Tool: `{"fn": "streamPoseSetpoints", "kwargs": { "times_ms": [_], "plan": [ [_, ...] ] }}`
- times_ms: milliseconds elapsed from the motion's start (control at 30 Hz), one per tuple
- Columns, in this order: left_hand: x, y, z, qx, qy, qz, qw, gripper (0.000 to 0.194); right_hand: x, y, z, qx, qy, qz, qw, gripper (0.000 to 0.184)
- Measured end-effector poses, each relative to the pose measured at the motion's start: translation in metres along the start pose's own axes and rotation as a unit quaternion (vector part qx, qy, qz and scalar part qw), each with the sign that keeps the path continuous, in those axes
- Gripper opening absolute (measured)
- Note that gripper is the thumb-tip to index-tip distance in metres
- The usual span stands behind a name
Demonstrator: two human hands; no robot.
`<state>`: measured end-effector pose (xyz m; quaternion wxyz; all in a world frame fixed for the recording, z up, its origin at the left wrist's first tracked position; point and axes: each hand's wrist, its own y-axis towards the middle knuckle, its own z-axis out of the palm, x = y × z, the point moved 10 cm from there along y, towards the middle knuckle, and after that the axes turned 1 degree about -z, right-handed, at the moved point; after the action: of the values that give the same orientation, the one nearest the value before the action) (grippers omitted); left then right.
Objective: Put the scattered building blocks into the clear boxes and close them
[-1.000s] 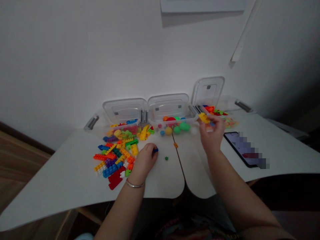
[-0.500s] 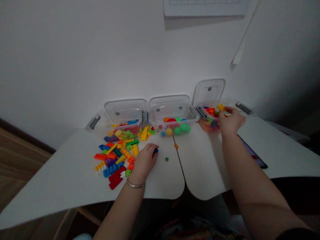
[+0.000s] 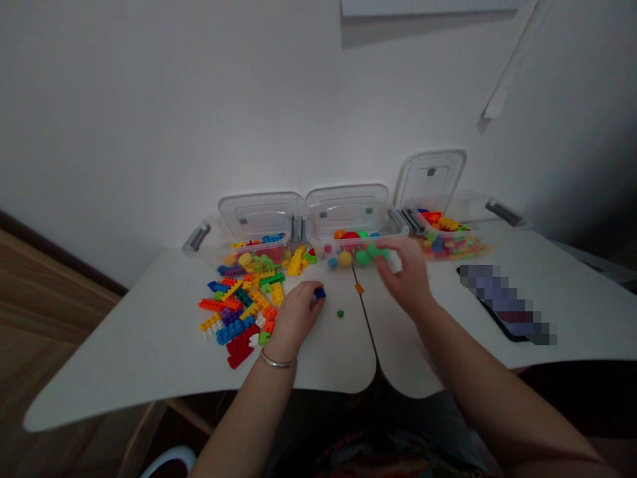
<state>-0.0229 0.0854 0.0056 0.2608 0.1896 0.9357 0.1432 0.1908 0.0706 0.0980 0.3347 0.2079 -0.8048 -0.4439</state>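
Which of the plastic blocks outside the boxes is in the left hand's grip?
The small dark-blue plastic block, pinched in the bare left hand. The blocks in the multicoloured plastic pile lie beside that hand, outside its grip.

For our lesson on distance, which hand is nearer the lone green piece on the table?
Left. The left hand, gripping a blue block, is just left of the green piece; the right hand is farther, ahead and to the right.

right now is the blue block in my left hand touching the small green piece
Apart: the head view shows bare white tabletop between the blue block in your left hand and the small green piece.
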Motion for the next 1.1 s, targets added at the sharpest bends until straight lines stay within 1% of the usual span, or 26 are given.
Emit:
{"fn": "streamPoseSetpoints", "kwargs": {
  "times_ms": [67,133,200,267,333,467,700,800,867,933,1000,1067,1100],
  "plan": [
    [0.0,0.0,0.0,-0.01,-0.02,0.004,1.0,0.027,0.018,-0.015,0.044,0.116,0.043,0.008,0.992,0.014],
    [0.002,0.0,0.0,-0.015,-0.039,0.004,0.999,0.028,0.027,-0.034,0.081,0.211,0.074,0.028,0.974,0.018],
    [0.004,-0.001,0.001,-0.017,-0.054,0.002,0.998,0.029,0.029,-0.051,0.105,0.268,0.084,0.042,0.959,0.023],
    [0.005,-0.002,0.003,-0.016,-0.067,-0.001,0.998,0.032,0.028,-0.062,0.116,0.291,0.082,0.049,0.952,0.025],
    [0.006,-0.002,0.006,-0.008,-0.081,0.001,0.997,0.035,0.027,-0.067,0.118,0.299,0.084,0.05,0.949,0.027],
    [0.005,-0.003,0.011,0.009,-0.1,0.007,0.995,0.04,0.025,-0.068,0.113,0.29,0.088,0.049,0.952,0.027],
    [0.003,-0.004,0.016,0.021,-0.111,0.011,0.994,0.037,0.021,-0.069,0.111,0.273,0.101,0.052,0.955,0.025],
    [-0.004,-0.004,0.014,0.033,-0.13,0.027,0.991,0.034,0.018,-0.07,0.109,0.261,0.099,0.057,0.959,0.024],
    [-0.012,-0.005,0.009,0.034,-0.119,0.051,0.991,0.034,0.018,-0.07,0.109,0.254,0.103,0.06,0.96,0.024],
    [-0.021,-0.005,0.0,0.013,-0.07,0.082,0.994,0.036,0.016,-0.069,0.107,0.243,0.117,0.071,0.96,0.025],
    [-0.025,-0.004,-0.011,-0.028,-0.003,0.092,0.995,0.036,0.011,-0.065,0.101,0.217,0.131,0.093,0.963,0.024],
    [-0.02,-0.003,-0.021,-0.071,0.057,0.065,0.994,0.036,0.005,-0.058,0.089,0.179,0.138,0.112,0.968,0.022],
    [-0.015,-0.002,-0.024,-0.085,0.081,0.044,0.992,0.038,0.001,-0.053,0.079,0.153,0.136,0.12,0.972,0.021]
  ]
}}
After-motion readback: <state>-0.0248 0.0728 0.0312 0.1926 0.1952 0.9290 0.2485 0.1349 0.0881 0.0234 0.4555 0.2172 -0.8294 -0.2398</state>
